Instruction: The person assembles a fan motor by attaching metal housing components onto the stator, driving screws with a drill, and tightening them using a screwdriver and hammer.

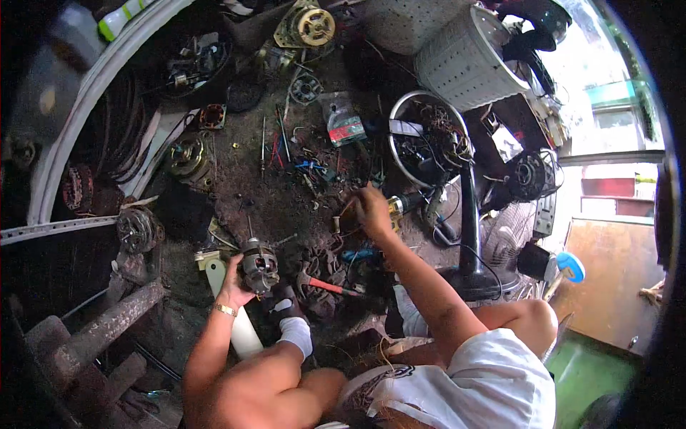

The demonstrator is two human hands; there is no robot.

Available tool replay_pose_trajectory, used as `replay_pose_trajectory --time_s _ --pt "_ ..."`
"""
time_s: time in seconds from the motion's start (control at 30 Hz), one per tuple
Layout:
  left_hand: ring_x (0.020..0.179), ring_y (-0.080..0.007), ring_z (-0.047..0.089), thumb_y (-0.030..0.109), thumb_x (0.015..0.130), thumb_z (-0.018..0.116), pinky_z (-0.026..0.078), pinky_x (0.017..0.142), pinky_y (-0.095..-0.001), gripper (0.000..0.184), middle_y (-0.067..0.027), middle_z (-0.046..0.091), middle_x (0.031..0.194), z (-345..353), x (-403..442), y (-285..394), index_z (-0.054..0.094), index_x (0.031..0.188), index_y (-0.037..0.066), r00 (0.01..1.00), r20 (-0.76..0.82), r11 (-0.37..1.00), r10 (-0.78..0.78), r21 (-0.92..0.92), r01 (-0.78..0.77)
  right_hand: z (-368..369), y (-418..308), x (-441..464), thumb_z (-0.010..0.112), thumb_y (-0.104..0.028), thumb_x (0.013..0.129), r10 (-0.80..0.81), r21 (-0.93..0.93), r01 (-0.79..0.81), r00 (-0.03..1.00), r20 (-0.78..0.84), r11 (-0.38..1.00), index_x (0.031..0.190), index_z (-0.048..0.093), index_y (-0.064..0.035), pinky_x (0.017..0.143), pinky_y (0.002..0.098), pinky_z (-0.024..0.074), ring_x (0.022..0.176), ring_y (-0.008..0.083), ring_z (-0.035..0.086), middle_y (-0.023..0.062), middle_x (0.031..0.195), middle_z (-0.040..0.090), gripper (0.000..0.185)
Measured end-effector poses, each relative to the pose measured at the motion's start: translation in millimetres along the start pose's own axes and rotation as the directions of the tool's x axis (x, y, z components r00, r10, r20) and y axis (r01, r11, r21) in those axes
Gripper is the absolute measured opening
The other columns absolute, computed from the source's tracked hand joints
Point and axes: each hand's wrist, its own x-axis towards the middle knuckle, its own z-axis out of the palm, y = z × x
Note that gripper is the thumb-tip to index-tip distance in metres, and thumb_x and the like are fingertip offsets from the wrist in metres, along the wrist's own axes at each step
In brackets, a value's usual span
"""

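My left hand [233,283], with a gold watch at the wrist, is closed on a fan motor [260,266]. Its thin shaft points away from me. My right hand [373,211] is low over the cluttered floor, fingers partly spread and bent downward; their tips are hard to see. Beside it lies a yellow and black power drill [400,206]. A small brass-coloured piece [336,224] is just left of the fingers. Nearer my feet rests a hammer [329,287] with a red handle.
Blue-handled pliers [310,165], thin screwdrivers [284,136] and a plastic packet [346,127] lie ahead. A round basin [392,127] of wires and a black fan stand [469,229] are at right. Motor parts [138,230] sit left; a white perforated basket [468,61] stands behind.
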Motion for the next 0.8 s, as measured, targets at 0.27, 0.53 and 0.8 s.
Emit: replay_pose_trajectory --time_s 0.27,0.53,0.8 --pt "0.100 -0.0193 0.055 0.028 0.075 0.071 0.048 0.081 -0.0370 0.056 -0.0061 0.057 0.108 3 16 14 0.046 0.120 0.006 0.923 -0.162 0.783 0.350 0.590 -0.194 -58 59 -37 0.054 -0.005 0.078 0.307 -0.172 -0.427 0.827 -0.470 0.888 0.100 0.051 -0.0003 0.081 0.0435 0.0383 0.092 0.0385 0.048 0.0192 0.097 0.051 0.023" --pt "0.118 -0.0230 0.044 0.033 0.069 0.076 0.041 0.093 -0.0339 0.096 -0.0173 0.042 0.131 -1 45 35 0.019 0.137 -0.005 0.880 -0.248 0.600 0.406 0.798 -0.052 -39 87 4 0.050 -0.030 0.088 0.543 -0.421 -0.472 0.838 0.059 0.774 0.112 0.049 0.0020 0.089 0.0488 0.0414 0.110 0.0409 0.045 0.0266 0.118 0.047 0.040" --pt "0.113 -0.0251 0.049 0.040 0.069 0.075 0.047 0.085 -0.0353 0.100 -0.0215 0.039 0.131 8 43 28 0.017 0.136 -0.007 0.935 -0.179 0.611 0.307 0.790 -0.050 -39 107 16 0.049 -0.044 0.083 0.727 -0.575 -0.489 0.614 0.307 0.656 0.116 0.053 -0.0033 0.095 0.0540 0.0366 0.120 0.0434 0.039 0.0212 0.127 0.047 0.053"
